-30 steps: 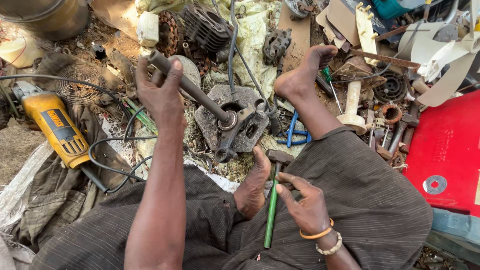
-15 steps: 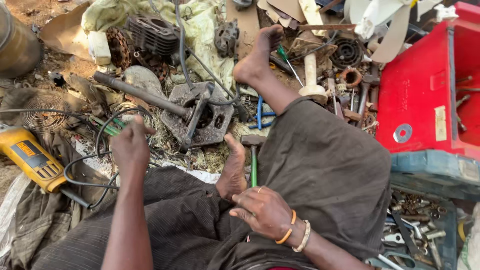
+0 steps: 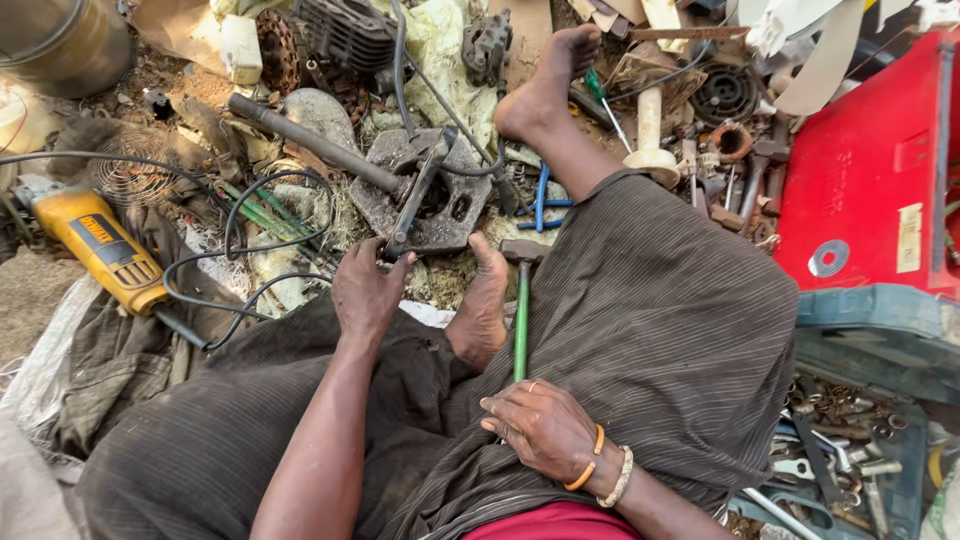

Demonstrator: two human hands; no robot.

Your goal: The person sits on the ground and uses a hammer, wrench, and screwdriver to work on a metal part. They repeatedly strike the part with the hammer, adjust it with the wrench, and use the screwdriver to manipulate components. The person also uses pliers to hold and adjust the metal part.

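I sit on the ground with my bare feet among scrap. My left hand (image 3: 368,290) reaches forward and touches the near edge of a dark metal casting (image 3: 425,200) with a long steel bar (image 3: 310,145) stuck into it. My right hand (image 3: 535,428) rests on my lap, fingers loosely on the end of a green-handled hammer (image 3: 521,300). The hammer's head lies beside my foot (image 3: 482,310). My other foot (image 3: 545,85) stretches out past the casting.
A yellow angle grinder (image 3: 105,250) with a black cable lies at the left. A red box (image 3: 880,170) stands at the right above a tray of spanners and bolts (image 3: 850,450). An engine cylinder (image 3: 345,35), a wooden mallet (image 3: 650,130) and blue pliers (image 3: 540,200) lie ahead.
My left hand let go of the steel bar, dropped back, then came forward to the casting's near edge. My right hand slid down the hammer handle to its end.
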